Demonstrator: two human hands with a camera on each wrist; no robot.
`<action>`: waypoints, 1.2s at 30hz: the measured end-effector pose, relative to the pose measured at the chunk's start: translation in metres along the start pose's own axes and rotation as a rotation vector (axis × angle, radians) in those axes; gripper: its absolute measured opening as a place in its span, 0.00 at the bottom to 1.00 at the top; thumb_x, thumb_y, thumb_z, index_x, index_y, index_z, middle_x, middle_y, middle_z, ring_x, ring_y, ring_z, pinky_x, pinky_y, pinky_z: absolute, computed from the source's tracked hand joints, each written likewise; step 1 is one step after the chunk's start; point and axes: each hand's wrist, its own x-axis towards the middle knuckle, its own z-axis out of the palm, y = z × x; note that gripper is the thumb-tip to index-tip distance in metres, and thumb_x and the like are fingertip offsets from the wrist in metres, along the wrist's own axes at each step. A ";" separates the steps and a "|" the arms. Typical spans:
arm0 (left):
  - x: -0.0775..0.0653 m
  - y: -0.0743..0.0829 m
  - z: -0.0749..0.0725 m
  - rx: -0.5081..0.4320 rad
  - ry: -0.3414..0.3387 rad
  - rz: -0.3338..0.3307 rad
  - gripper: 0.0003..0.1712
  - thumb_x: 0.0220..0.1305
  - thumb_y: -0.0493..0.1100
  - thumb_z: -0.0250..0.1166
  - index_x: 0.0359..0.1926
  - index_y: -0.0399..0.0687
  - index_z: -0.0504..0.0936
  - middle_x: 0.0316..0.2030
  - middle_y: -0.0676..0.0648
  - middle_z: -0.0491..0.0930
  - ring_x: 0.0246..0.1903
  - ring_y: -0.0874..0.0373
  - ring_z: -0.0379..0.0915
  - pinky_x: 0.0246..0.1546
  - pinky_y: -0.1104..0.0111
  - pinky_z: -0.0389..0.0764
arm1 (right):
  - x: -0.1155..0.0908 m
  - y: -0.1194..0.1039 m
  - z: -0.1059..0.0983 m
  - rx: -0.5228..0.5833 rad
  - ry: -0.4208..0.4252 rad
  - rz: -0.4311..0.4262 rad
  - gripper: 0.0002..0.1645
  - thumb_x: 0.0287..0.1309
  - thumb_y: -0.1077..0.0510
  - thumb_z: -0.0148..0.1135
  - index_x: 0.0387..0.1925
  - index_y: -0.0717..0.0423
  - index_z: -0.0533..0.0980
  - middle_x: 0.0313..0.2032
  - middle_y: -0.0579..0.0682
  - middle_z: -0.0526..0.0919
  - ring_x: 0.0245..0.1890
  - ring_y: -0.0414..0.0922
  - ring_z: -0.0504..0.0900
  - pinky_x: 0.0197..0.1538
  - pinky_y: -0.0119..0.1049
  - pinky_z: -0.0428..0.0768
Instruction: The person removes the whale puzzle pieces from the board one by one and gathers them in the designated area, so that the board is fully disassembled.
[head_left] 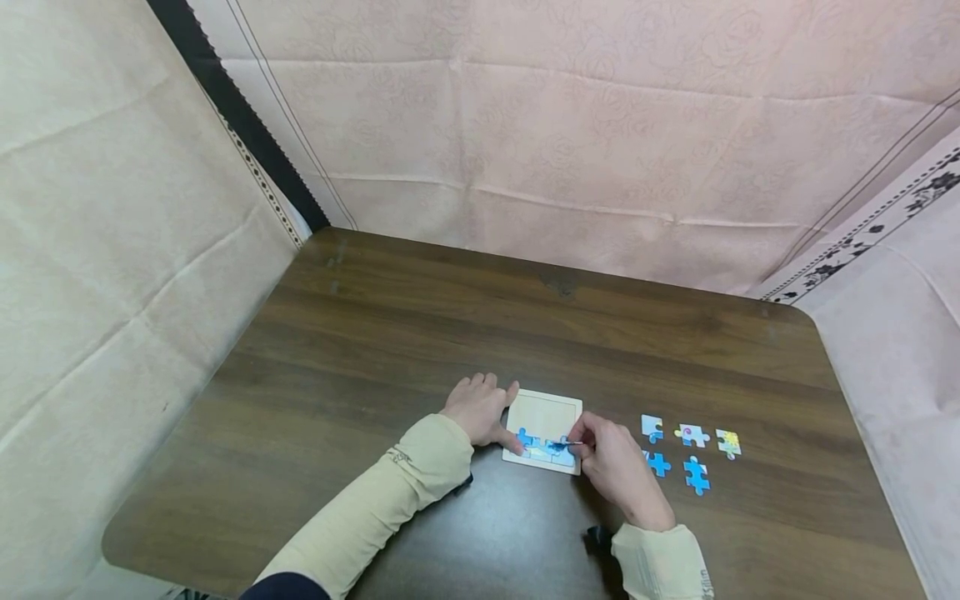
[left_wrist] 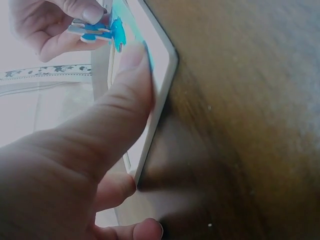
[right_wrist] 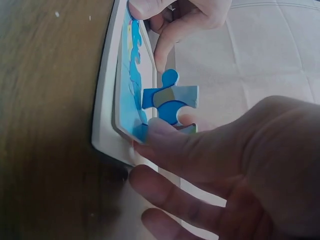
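Pinching a blue-and-tan puzzle piece (right_wrist: 164, 97) over the tray (head_left: 545, 411): right hand (head_left: 618, 468), clamped on it. Left hand (head_left: 480, 412) (thumb and fingers apart) rests its thumb on the tray.

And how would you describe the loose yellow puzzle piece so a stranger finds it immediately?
On the brown table, right of the right hand, lie loose puzzle pieces. The yellow piece is rightmost in the far row; no neighbour shows so much yellow.

Softly lit in the head view, with pale glare on the near tabletop (head_left: 483, 542); washed out at upper left, hazy in the left wrist view
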 end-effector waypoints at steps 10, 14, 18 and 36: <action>0.000 0.000 0.001 -0.002 0.006 0.003 0.61 0.42 0.79 0.64 0.74 0.57 0.60 0.53 0.42 0.74 0.46 0.51 0.68 0.47 0.61 0.69 | -0.002 0.012 -0.005 0.114 0.069 0.055 0.06 0.60 0.63 0.66 0.39 0.52 0.78 0.32 0.48 0.79 0.31 0.47 0.74 0.36 0.37 0.76; 0.001 -0.001 0.001 -0.011 0.011 0.004 0.61 0.42 0.79 0.65 0.74 0.57 0.61 0.52 0.42 0.74 0.46 0.51 0.68 0.47 0.61 0.69 | -0.010 0.021 -0.020 0.109 0.128 0.024 0.07 0.60 0.59 0.66 0.41 0.51 0.81 0.31 0.47 0.79 0.31 0.46 0.73 0.34 0.35 0.75; 0.000 -0.001 0.002 -0.015 0.019 0.005 0.61 0.42 0.79 0.65 0.74 0.57 0.60 0.53 0.42 0.74 0.45 0.52 0.67 0.47 0.62 0.69 | -0.022 0.034 -0.039 0.098 0.242 -0.026 0.08 0.60 0.59 0.66 0.42 0.51 0.83 0.29 0.47 0.81 0.28 0.43 0.73 0.28 0.31 0.73; 0.001 -0.001 0.004 -0.024 0.030 0.014 0.61 0.42 0.79 0.65 0.73 0.55 0.61 0.53 0.41 0.73 0.46 0.51 0.68 0.48 0.61 0.69 | -0.079 0.139 -0.107 -0.026 0.450 0.537 0.22 0.61 0.45 0.64 0.40 0.62 0.82 0.25 0.49 0.85 0.28 0.41 0.75 0.33 0.39 0.66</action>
